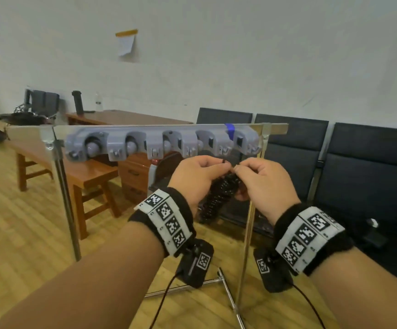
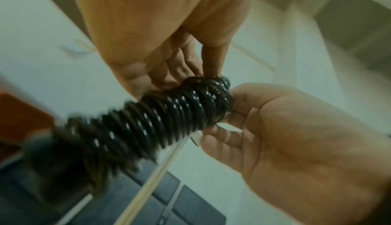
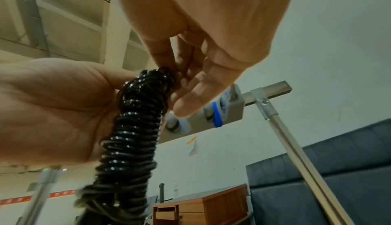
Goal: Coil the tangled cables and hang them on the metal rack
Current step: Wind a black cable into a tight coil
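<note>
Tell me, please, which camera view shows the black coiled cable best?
The left wrist view: the coiled cable fills the frame, its glossy loops distinct, with the left hand and right hand pinching its top end. The right wrist view shows it hanging, blurred lower down. In the head view the hands hide most of it.

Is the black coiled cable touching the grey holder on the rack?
Apart. In the head view the cable hangs from both hands, below the holder, with clear space between.

cable [image 1: 218, 198] betw. both hands, below rack [image 1: 161, 141], chairs [image 1: 368, 162] behind
</note>
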Tool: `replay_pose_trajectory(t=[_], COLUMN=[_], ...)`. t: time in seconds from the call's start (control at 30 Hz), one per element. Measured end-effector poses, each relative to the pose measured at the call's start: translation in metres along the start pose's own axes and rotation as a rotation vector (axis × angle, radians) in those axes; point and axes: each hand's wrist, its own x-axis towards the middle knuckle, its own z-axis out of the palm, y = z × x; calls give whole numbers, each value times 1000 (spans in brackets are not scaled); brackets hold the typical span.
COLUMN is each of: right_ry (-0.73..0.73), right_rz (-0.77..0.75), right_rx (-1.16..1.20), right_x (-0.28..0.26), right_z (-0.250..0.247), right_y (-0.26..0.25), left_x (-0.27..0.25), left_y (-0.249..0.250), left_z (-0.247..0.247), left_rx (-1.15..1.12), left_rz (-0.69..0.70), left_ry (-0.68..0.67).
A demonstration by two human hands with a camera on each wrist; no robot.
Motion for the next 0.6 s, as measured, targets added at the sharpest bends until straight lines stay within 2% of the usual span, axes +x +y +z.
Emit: replay_pose_trajectory(t=[0.1, 0.2, 0.33, 0.43, 0.6], right_ry=[58, 85, 12, -29, 4], right_rz=[58, 115, 196, 167, 107], right_rx=[73, 121, 201, 206, 181], right_x=[17, 28, 34, 40, 55], right_z=[-16, -28, -34, -36, -36], right_y=[8, 17, 30, 36, 41], left_x=[19, 32, 45, 53, 64], left_y=[-8, -18, -28, -32, -32], left_z=[27, 50, 62, 67, 73], left_rx=[-258, -389, -382, -353, -358], left_rz=[-94, -131, -134, -119, -104], left_ry=[-11, -32, 7, 47, 100])
